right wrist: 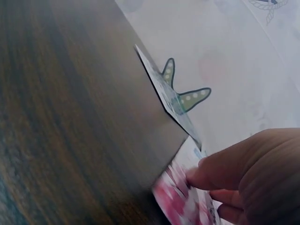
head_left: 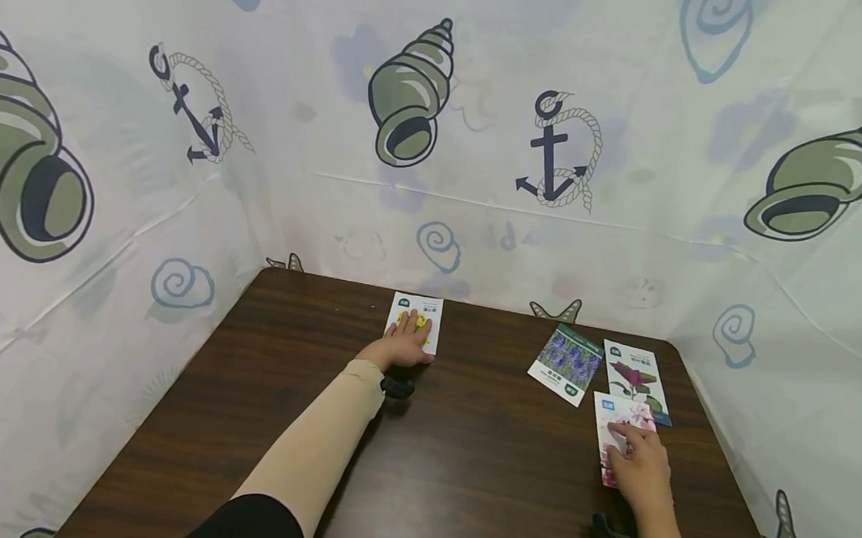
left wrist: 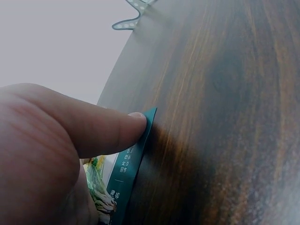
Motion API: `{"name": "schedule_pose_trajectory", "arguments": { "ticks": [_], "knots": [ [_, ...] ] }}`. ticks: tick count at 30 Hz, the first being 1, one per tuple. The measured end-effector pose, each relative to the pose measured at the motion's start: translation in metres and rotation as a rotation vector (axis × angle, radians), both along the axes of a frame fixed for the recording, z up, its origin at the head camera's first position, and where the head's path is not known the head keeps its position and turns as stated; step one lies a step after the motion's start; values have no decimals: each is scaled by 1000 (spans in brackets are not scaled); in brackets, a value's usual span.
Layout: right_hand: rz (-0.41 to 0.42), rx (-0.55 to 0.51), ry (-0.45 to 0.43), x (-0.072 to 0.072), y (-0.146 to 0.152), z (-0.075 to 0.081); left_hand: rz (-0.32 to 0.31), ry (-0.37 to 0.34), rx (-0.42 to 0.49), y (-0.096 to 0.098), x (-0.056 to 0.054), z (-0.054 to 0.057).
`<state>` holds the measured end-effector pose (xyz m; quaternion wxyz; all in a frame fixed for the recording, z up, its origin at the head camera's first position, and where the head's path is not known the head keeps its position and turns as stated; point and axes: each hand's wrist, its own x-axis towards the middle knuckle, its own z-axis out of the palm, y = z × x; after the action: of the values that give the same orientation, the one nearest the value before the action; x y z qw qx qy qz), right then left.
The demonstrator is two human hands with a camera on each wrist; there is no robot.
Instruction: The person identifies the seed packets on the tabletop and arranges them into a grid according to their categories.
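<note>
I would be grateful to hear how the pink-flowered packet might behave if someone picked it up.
The pink-flowered packet is probably light, since it looks thin and small beside the right hand. It would likely hold its shape yet bend under a firm pinch, as its edges look straight but thin. Being flat, it seems unlikely to roll.

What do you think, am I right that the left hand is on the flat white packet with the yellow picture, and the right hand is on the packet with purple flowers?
Not quite: the right hand is on the flat white packet with pink flowers, as the head view shows. The left hand part is right.
</note>
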<state>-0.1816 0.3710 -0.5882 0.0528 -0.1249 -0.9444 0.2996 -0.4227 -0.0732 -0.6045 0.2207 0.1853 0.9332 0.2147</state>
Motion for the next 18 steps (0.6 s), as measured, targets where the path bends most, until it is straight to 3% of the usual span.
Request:
{"name": "schedule_pose_trajectory", "arguments": {
  "ticks": [9, 18],
  "knots": [
    [-8, 29, -54, -3, -1, 3, 3, -3, -7, 0, 2, 3],
    [37, 3, -117, -3, 1, 4, 0, -8, 13, -2, -10, -12]
  ]
}}
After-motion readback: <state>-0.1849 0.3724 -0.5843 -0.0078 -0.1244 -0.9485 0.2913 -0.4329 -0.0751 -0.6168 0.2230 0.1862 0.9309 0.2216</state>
